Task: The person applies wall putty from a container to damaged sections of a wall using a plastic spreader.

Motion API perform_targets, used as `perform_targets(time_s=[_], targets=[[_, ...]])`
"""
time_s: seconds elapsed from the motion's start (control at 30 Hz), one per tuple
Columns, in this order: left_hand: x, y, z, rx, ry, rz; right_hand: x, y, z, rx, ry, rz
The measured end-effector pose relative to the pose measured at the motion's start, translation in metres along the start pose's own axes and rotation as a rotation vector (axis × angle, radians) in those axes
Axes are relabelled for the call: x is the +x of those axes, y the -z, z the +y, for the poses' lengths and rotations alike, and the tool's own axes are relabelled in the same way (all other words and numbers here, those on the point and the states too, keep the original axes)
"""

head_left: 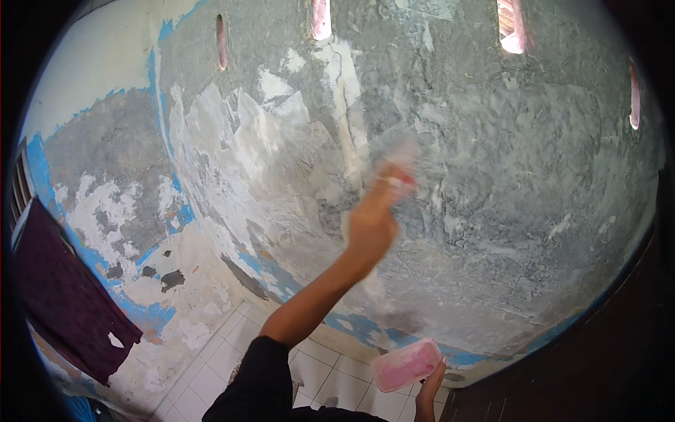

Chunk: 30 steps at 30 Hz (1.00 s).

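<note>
My left hand (pixel 373 221) is raised in front of the wall, with its fingers closed round a putty knife (pixel 399 177). Motion smears the tool; a red handle and a pale blade pointing up at the wall can be made out. Whether the blade touches the surface I cannot tell. Low on the right, my right hand (pixel 431 388) grips a pink rectangular plastic tub (pixel 406 364) by its side, tilted, with pale residue inside. The grey wall (pixel 506 197) carries uneven whitish patches, densest left of my left hand.
Narrow slots (pixel 321 20) pierce the upper wall. Blue paint remnants (pixel 163 105) follow the left corner. A dark purple cloth (pixel 63 295) hangs at the far left. White floor tiles (pixel 337 387) lie below, and a dark brown surface (pixel 562 373) stands at the lower right.
</note>
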<state>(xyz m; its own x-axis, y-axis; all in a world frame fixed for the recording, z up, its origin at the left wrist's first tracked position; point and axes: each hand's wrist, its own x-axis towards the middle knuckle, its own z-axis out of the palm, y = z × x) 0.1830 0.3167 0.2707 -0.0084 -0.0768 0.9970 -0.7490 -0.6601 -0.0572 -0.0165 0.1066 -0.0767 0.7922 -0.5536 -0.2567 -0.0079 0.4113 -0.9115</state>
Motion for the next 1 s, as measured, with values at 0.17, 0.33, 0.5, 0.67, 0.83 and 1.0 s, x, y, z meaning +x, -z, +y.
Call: perform_targets(time_s=[0.17,0.33,0.5,0.67,0.83,1.0], targets=[[-0.043,-0.004,-0.069,0.425,0.195,-0.007,0.009,0.016,0.013,-0.095,-0.041,-0.125],[-0.092,-0.009,-0.005,0.127,0.388,-0.248,0.02,-0.005,0.008,-0.078,-0.022,-0.023],[-0.109,0.032,0.003,-0.215,0.465,-0.059,0.018,-0.013,0.005,-0.079,0.01,-0.08],[-0.027,0.053,-0.065,0.167,0.714,0.091,0.0,-0.012,0.01,-0.193,-0.075,-0.179],[-0.043,-0.018,-0.014,0.168,0.379,0.089,-0.014,-0.01,0.014,-0.192,-0.106,-0.172],[-0.037,0.001,0.02,-0.1,0.38,-0.028,-0.005,0.002,0.023,-0.151,-0.094,-0.098]])
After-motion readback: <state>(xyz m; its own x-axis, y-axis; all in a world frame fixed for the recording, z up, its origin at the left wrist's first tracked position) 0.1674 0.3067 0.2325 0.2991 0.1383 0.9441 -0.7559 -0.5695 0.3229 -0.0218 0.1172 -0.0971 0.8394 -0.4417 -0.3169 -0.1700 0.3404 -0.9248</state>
